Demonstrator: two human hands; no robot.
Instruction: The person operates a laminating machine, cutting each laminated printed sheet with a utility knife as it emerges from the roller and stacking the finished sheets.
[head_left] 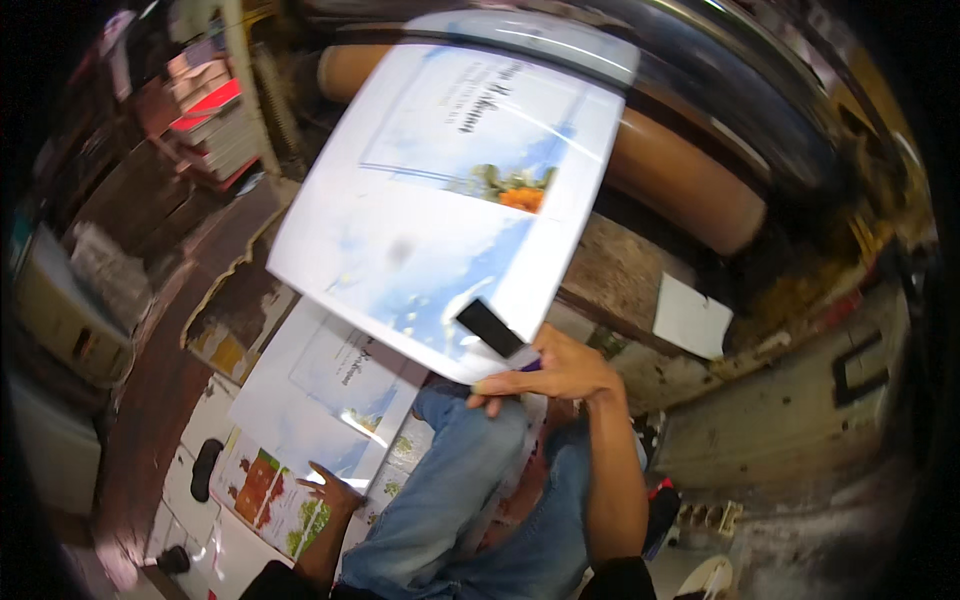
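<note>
Sheet: I see it raised ahead, long axis slanting up-right.
Right hand: nearer, pinching its lower corner.
Left hand: spread on stack.

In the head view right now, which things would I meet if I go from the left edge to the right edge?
Stack of books → left hand resting on the lower printed sheet → large glossy sheet held up by the right hand → small white sheet on the workbench → black handle on the far right.

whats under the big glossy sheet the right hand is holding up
Below the raised glossy sheet held by the right hand, a similar printed sheet lies on colourful prints, touched by the left hand. Part of that stack is covered.
</note>
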